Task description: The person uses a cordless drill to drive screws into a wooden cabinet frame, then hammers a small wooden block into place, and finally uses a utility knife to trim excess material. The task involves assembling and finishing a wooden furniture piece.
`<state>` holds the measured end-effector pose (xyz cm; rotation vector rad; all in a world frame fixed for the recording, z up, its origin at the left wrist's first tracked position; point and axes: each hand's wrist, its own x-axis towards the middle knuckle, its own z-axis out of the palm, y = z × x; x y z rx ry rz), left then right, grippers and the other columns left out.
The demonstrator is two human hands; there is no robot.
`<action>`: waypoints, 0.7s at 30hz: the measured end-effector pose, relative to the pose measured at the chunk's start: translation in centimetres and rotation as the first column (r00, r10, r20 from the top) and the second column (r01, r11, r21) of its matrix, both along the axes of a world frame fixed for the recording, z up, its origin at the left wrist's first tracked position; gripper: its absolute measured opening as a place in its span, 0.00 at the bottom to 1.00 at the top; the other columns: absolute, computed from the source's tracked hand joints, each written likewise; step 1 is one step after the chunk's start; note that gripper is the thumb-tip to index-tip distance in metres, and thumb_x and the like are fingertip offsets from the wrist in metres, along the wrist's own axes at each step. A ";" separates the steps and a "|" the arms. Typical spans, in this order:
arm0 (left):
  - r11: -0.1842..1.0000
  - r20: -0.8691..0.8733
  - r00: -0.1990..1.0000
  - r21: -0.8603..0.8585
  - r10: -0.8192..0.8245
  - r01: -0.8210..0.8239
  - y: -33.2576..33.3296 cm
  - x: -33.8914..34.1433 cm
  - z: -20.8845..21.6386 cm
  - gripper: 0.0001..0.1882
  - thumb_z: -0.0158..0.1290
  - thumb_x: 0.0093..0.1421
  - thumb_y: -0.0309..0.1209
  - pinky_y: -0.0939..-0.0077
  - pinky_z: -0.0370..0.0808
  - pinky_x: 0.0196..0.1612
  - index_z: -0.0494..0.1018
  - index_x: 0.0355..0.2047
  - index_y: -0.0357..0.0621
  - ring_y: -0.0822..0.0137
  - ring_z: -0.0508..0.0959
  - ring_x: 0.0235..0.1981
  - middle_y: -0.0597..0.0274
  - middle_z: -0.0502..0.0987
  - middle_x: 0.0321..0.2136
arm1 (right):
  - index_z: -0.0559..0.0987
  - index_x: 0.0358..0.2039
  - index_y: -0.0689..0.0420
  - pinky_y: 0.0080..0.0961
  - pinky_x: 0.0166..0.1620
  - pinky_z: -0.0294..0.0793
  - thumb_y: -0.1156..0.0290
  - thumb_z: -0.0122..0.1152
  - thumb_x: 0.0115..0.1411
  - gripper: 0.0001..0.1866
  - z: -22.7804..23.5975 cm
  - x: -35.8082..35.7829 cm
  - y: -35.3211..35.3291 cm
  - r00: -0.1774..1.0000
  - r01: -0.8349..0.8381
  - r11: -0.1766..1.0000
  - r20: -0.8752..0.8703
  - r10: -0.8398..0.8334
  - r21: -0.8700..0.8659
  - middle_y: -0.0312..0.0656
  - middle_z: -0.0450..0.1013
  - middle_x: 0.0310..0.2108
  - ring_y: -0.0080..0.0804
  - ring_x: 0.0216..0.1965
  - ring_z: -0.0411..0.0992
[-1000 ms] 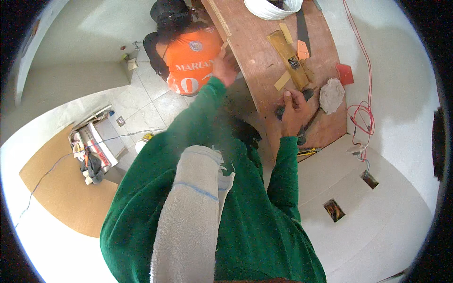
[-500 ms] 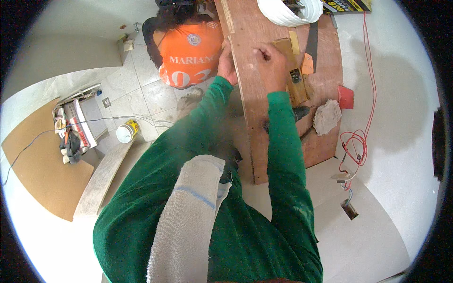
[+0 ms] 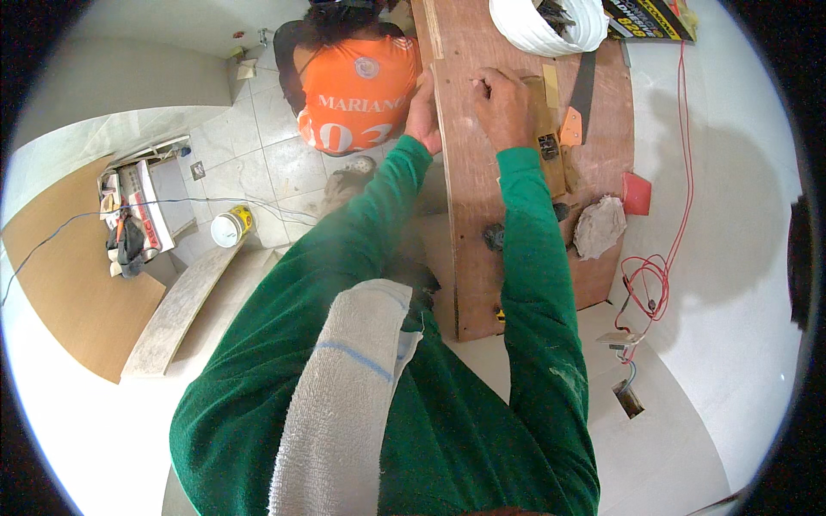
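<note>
Over the large reddish-brown plywood tabletop, the right hand is curled, and whether its fingers pinch some small thing I cannot tell. At the left edge of this tabletop is the left hand, its fingers close together; whether it grips, I cannot tell. Just beside the right hand lies 1 long yellowish-brown wooden block, and farther right 1 dark-bladed saw with orange handle
</note>
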<state>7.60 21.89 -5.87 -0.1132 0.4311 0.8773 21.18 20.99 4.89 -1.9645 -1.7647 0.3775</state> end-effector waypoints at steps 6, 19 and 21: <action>1.000 0.029 1.000 0.002 0.009 -0.009 0.1 0.2 -0.1 0.38 0.50 0.75 0.62 0.47 0.74 0.70 0.69 0.72 0.47 0.49 0.77 0.65 0.52 0.76 0.67 | 0.86 0.42 0.60 0.54 0.46 0.81 0.73 0.64 0.65 0.07 0.3 -0.2 -0.1 0.997 -0.060 0.997 0.057 0.058 0.040 0.54 0.81 0.43 0.61 0.42 0.81; 0.991 -0.508 0.856 0.133 0.092 -0.028 -0.6 -1.7 1.6 0.25 0.56 0.74 0.45 0.58 0.78 0.62 0.74 0.65 0.46 0.54 0.80 0.60 0.56 0.80 0.61 | 0.83 0.43 0.63 0.55 0.46 0.81 0.74 0.62 0.66 0.08 1.8 -0.8 0.9 0.942 -0.146 0.985 0.289 0.168 -0.097 0.53 0.78 0.46 0.62 0.44 0.81; 0.963 -0.861 0.465 0.263 0.205 0.064 -0.4 -3.0 2.1 0.19 0.62 0.70 0.35 0.60 0.80 0.59 0.79 0.59 0.45 0.55 0.83 0.56 0.57 0.82 0.57 | 0.83 0.44 0.62 0.55 0.45 0.80 0.72 0.61 0.68 0.09 1.6 -0.7 0.9 0.935 -0.147 0.983 0.310 0.174 -0.108 0.52 0.78 0.46 0.62 0.43 0.80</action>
